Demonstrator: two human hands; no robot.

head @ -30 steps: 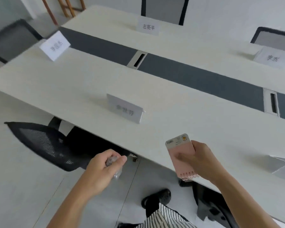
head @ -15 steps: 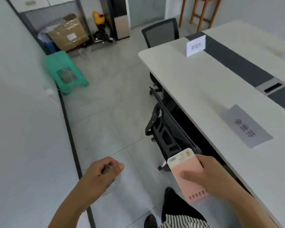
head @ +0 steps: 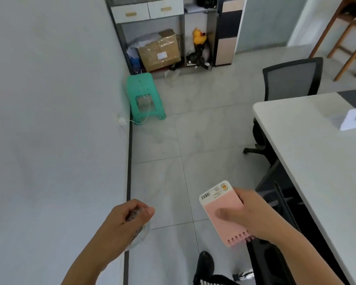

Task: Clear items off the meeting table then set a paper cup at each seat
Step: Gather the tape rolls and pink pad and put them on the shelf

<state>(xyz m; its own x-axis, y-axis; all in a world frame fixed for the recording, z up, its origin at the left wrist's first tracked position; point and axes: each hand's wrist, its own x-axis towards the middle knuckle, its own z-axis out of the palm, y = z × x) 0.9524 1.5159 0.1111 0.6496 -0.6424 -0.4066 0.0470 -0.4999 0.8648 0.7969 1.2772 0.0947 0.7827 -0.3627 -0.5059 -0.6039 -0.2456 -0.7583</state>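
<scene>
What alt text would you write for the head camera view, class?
The right hand holds a pink spiral-bound notebook and the left hand grips a crumpled clear wrapper over a grey tiled floor, beside a white meeting table.

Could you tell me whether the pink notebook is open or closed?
Closed: the pink notebook shows only its flat cover, gripped in the right hand.
</scene>
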